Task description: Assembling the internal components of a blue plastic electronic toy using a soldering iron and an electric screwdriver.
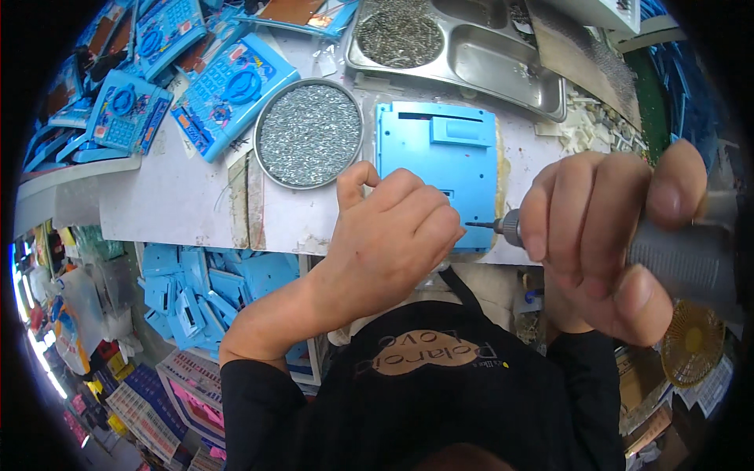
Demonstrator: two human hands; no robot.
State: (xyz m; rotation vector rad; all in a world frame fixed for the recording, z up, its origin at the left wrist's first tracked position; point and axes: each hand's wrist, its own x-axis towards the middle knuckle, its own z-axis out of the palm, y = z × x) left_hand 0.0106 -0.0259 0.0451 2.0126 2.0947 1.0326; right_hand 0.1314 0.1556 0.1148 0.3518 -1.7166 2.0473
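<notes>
My right hand (605,228) is wrapped round a dark grey electric screwdriver (682,255), held level with its thin bit (483,224) pointing left. The bit's tip meets the closed fingertips of my left hand (400,228); whatever they pinch is hidden. Beneath lies a light-blue plastic housing (432,169) with screw holes, a dark slot and a raised block at its far side. My left hand covers its near left part. Just left of it stands a round metal dish (310,132) full of small silvery screws.
Blue toy-like devices with buttons (236,90) pile up at the far left. A steel compartment tray (503,74) with small metal parts stands at the back, white plastic bits (589,122) beside it. More blue housings (192,294) fill a box below the table's left edge.
</notes>
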